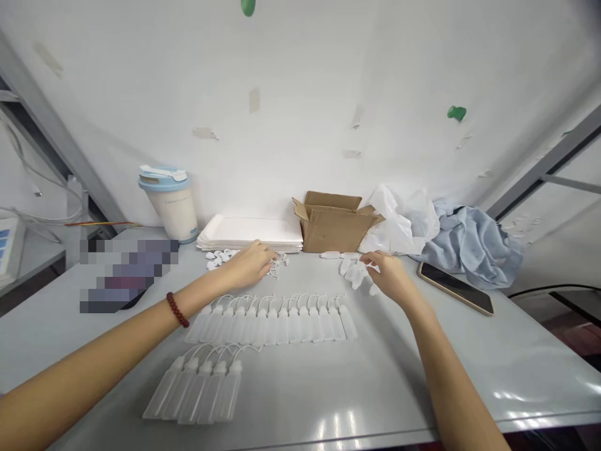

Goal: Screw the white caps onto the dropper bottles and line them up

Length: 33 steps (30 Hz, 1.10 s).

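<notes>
My left hand (252, 263) reaches over a loose heap of small white curved tubes (280, 263), its fingers bent together at the heap's edge. Whatever lies under those fingertips is hidden. White caps (216, 257) lie beside that wrist, to the left. At the pile of small translucent white bottles (353, 274), my right hand (385, 273) has its thumb and fingers parted above the nearest ones. A long row of bottles fitted with curved tubes (272, 322) lies in front of my hands. Closer to me is a shorter row of the same bottles (200, 388).
Along the wall stand a blue-lidded cup (171, 210), a stack of white sheets or trays (251, 233), an open cardboard box (334, 227) and a white plastic bag (392, 222). A phone (455, 288) and crumpled blue cloth (469, 244) lie at right. A blurred-out item (129, 275) is left.
</notes>
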Available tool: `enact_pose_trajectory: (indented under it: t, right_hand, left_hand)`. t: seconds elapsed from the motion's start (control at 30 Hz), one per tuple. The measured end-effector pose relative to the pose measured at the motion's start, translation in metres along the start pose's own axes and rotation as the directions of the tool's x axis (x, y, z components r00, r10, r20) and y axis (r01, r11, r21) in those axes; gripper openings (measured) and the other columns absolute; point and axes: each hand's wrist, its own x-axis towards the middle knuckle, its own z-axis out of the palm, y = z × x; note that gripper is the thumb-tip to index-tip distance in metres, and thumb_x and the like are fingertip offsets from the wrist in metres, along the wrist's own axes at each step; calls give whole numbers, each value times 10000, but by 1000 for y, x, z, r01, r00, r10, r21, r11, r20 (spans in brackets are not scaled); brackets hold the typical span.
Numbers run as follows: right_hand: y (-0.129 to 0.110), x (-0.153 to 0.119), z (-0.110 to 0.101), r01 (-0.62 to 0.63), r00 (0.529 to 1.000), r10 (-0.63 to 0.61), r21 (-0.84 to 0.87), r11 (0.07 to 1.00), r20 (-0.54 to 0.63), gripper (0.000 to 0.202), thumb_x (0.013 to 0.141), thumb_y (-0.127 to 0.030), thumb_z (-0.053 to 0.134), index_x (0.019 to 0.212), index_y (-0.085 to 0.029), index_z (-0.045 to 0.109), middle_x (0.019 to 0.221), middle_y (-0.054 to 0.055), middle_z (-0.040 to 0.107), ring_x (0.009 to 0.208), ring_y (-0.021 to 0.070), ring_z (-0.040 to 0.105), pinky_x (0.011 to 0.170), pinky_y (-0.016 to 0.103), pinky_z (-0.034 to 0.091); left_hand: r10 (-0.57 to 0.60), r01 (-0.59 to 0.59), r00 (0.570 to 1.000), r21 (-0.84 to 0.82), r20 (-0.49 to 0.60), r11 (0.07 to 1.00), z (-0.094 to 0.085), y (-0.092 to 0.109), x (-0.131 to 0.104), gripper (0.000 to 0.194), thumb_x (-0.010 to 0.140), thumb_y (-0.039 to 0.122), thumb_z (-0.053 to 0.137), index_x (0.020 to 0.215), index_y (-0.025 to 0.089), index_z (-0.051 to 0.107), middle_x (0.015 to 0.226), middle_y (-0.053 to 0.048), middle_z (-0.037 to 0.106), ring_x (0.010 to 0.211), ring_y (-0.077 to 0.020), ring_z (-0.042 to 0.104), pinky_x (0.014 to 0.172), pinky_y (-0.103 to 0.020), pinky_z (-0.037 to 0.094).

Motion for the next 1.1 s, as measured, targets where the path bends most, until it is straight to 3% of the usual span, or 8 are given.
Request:
enact_pose_trajectory:
  t: [0.17,0.4,0.5,0.77,0.87,0.97,1.1]
  right_hand:
    - [14,-6,-14,-198,962,220,-145,970,160,208,724,-39,512,855,-142,637,829,77,662,736,191,592,588,250,360]
    - [28,-9,-21,-273,900,318,-183,944,297,368,638,20,517,906,-186,663,920,70,631,716,167,595,544,230,346]
    - [30,-8,-18,-285,890,316,-140,948,329,348,609,4,557,865,-193,687,885,65,636,662,163,595,506,228,352]
    - [45,-1,0,-206,939,198,-3,979,281,253,494,-18,682,642,-220,718,618,5,601,511,149,568,459,224,380]
    - [48,-2,-1,-206,940,195,10,979,279,230,493,-42,699,632,-223,724,623,9,614,507,153,579,446,222,391]
    - [43,-5,-9,-226,934,213,14,974,285,202,513,-77,713,657,-218,728,682,26,652,568,173,610,476,233,424]
    - [15,-8,-21,-164,964,149,50,985,221,140,560,-103,714,671,-187,699,697,35,668,624,190,621,567,271,463]
  left_hand:
    - [-30,31,999,6,-27,1000,7,-4,18,258,835,129,486,989,137,693,961,-133,637,990,-278,516,854,-380,423]
    - [-39,34,998,-89,-52,995,-5,-6,29,195,772,129,544,821,164,730,837,-97,657,890,-253,566,771,-330,450]
    - [-57,41,995,-182,-81,982,-14,-5,31,204,769,136,526,801,166,726,841,-70,684,831,-210,605,758,-299,455]
    - [-169,86,967,-381,-190,921,-19,-5,32,184,762,164,521,778,161,704,854,-51,709,744,-159,641,683,-263,480]
    - [-198,45,936,-462,-289,886,-18,-4,32,166,761,181,534,762,155,698,901,-63,704,756,-157,637,675,-265,479]
    - [-204,-41,879,-494,-432,868,-20,-1,30,157,772,201,542,747,161,692,929,-68,699,766,-156,623,673,-271,479]
    - [-254,-65,788,-485,-562,872,-28,5,26,152,787,224,556,756,156,689,914,-76,700,739,-157,614,640,-274,474]
